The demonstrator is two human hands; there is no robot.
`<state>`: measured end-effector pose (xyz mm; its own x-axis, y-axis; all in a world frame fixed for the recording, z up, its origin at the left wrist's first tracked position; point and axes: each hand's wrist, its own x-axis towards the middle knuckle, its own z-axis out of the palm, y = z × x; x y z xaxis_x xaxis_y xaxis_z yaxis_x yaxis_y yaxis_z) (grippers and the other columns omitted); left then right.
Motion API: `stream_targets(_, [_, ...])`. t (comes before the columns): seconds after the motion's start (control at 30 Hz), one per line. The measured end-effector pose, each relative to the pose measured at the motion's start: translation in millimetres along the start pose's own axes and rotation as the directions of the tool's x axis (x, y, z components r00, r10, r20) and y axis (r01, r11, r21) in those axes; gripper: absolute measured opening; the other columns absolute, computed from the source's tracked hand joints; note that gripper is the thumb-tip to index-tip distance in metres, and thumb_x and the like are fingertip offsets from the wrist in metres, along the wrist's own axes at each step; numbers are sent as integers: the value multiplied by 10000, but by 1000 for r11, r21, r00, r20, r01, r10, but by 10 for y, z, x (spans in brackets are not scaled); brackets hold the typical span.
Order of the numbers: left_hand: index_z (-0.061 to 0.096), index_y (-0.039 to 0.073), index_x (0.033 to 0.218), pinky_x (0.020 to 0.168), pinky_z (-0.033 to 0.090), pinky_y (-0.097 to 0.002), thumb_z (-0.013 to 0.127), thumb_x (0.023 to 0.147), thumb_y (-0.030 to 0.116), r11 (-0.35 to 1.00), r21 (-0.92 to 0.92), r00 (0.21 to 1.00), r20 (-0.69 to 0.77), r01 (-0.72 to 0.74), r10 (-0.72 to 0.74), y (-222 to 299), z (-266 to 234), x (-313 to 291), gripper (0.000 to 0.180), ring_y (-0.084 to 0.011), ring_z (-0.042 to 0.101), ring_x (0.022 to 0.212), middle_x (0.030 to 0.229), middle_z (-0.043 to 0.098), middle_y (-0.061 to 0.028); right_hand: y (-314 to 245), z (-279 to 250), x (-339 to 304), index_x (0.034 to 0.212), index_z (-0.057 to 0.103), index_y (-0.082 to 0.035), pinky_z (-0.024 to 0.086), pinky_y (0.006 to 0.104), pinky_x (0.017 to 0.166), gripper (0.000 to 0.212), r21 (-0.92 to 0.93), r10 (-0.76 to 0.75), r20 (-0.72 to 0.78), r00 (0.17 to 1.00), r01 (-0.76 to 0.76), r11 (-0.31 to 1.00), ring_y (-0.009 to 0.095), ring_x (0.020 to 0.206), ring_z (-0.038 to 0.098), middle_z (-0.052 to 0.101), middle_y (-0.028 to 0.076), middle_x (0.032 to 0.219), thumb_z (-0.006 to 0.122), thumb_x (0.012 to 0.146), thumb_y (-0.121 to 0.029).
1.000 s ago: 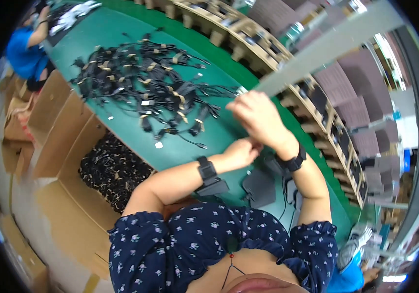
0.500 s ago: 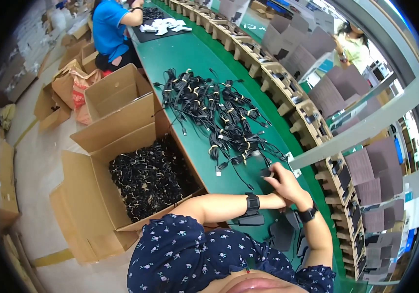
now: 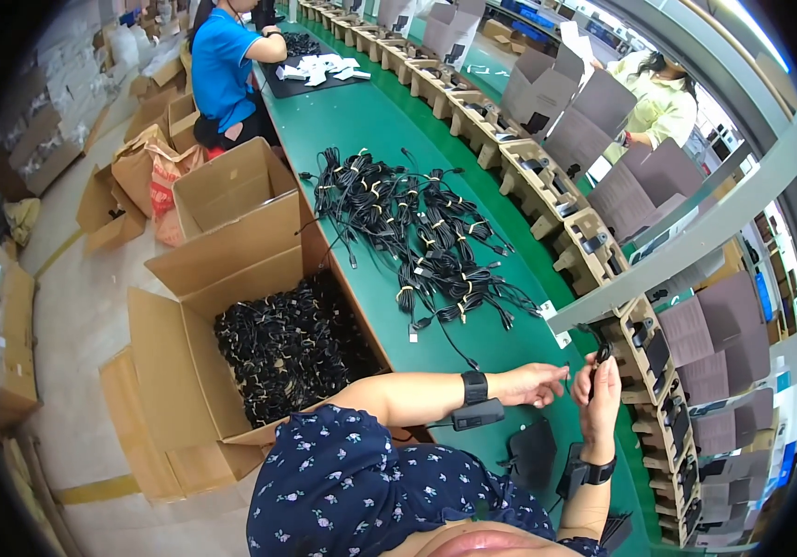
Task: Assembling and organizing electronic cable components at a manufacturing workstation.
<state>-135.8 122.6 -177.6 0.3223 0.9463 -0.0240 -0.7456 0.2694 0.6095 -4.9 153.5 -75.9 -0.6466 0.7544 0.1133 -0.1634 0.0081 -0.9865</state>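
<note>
A bundled black cable [image 3: 604, 350] is gripped upright in my right hand [image 3: 600, 395], its fingers wrapped round the lower part, close to the row of moulded trays. My left hand [image 3: 530, 382] is just left of it, fingers loosely stretched toward the right hand with gaps between them. A thin dark strand shows beside its fingertips; whether they touch it I cannot tell. Beyond both hands, a heap of black cables [image 3: 408, 209] tied with pale bands lies on the green table [image 3: 398, 345].
A large open carton [image 3: 168, 362] packed with black cables stands at the table's left. Brown moulded trays [image 3: 593, 243] with dark devices line the right side, under a slanting grey metal bar [image 3: 686, 251]. One person [image 3: 222, 70] sits far left; another [image 3: 658, 104] stands across the line.
My hands have come apart. The right has moved right, toward the trays, with the cable bundle showing in it. My view has shifted slightly, and the person across has moved further into sight.
</note>
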Motion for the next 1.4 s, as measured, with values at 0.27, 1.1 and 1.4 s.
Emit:
stream_targets(0.27, [498, 114, 889, 437, 320, -194, 511, 920, 208, 983, -36, 982, 43, -182, 183, -72, -96, 47, 100, -74, 469, 539, 700, 504, 20, 126, -29, -68, 975, 524, -31, 410, 234, 558, 179, -381, -30, 34, 999, 40, 924, 131, 627, 504, 531, 45, 749, 575, 878, -173])
stream_targets(1.1, [409, 15, 1137, 616, 497, -248, 482, 873, -16, 784, 607, 962, -113, -132, 250, -128, -299, 101, 276, -146, 577, 718, 933, 559, -105, 225, -801, 83, 1155, 542, -110, 460, 343, 568, 349, -922, -322, -129, 938, 7, 387, 278, 623, 590, 598, 138, 725, 598, 846, -263])
stream_targets(1.4, [426, 22, 1134, 639, 480, -240, 476, 877, -27, 748, 655, 974, -79, -109, 212, -123, -170, 170, 266, -142, 575, 736, 963, 564, -101, -181, -1844, 714, 1079, 598, -76, 476, 404, 751, 406, -854, -512, -494, 702, -282, 438, 343, 868, 611, 644, 190, 875, 518, 855, -404])
